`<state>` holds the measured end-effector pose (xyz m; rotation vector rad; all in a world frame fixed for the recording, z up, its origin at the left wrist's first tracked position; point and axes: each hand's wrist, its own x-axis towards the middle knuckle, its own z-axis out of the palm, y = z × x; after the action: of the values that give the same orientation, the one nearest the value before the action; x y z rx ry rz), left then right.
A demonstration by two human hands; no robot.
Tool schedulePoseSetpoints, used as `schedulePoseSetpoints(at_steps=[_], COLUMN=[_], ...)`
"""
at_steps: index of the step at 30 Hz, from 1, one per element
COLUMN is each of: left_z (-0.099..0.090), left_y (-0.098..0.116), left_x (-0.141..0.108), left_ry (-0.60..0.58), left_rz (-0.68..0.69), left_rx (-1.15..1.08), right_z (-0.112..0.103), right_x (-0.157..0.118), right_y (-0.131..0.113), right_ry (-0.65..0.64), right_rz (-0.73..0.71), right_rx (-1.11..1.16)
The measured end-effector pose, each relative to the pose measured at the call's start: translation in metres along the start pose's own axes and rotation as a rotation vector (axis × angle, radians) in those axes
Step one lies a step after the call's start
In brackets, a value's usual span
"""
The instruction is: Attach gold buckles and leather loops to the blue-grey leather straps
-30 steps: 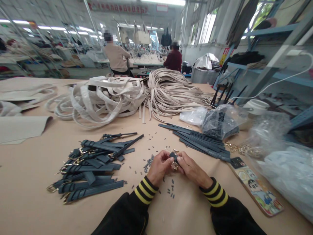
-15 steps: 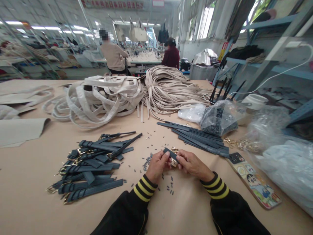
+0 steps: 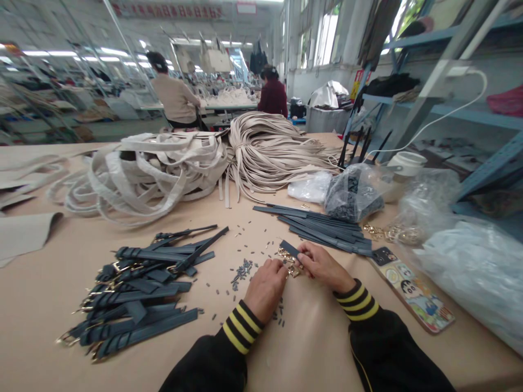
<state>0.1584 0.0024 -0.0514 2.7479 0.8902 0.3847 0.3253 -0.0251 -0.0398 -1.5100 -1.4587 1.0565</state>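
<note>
My right hand [image 3: 324, 267] pinches a short dark blue strap [image 3: 289, 249] between thumb and fingers, its free end pointing up and left. Small gold buckles [image 3: 293, 270] lie on the table just under the strap. Close beside them is my left hand [image 3: 266, 287], back upward, with its fingers bent down and together. Whatever those fingertips grip is hidden. Small dark loops [image 3: 242, 271] are heaped left of that hand, with more scattered around. Farther left lies a pile of dark blue buckled straps [image 3: 147, 288].
Plain dark straps [image 3: 327, 228] lie beyond my right hand. A phone in a cartoon case [image 3: 412, 291] and clear plastic bags [image 3: 461, 267] lie right. Beige strap bundles [image 3: 269, 152] stretch across the back. Two people [image 3: 174, 95] sit beyond the table.
My left hand has let go of the strap and dropped down and left toward the table by the buckles. My right hand keeps the strap. The view has shifted slightly right.
</note>
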Motion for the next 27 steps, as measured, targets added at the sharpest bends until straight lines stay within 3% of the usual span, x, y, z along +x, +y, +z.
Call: schedulePoseSetpoints(at_steps=[3,7,12,14,16,18,22,27], left_z=[0.002,-0.004,-0.013,-0.015,-0.019,-0.024,-0.031,-0.028], left_y=[-0.005,-0.013,-0.027,-0.031,-0.034,-0.035,-0.037,-0.042], left_x=[0.002,0.003,-0.001,0.0,0.007,0.02,0.07,0.146], left_ry=[0.009,0.051,0.047,-0.014,-0.085,-0.148,-0.198,0.007], left_rz=[-0.031,-0.118,-0.285,-0.318,-0.312,-0.29,-0.296,-0.308], left_rx=[-0.019,-0.203,-0.436,-0.513,-0.565,-0.586,-0.642,-0.668], right_z=[0.001,-0.002,-0.014,-0.019,-0.023,-0.026,-0.03,-0.03], right_x=[0.0,0.001,0.0,-0.002,-0.005,-0.007,-0.01,-0.007], right_y=[0.001,0.001,-0.003,-0.006,-0.01,-0.014,-0.015,-0.015], right_ry=[-0.001,0.015,0.214,0.175,0.055,-0.023,0.042,0.045], right_rz=[0.0,0.02,0.035,0.01,-0.024,-0.056,-0.098,-0.091], right_rx=[-0.036,0.002,0.099,0.192,0.329,0.468,0.615,0.61])
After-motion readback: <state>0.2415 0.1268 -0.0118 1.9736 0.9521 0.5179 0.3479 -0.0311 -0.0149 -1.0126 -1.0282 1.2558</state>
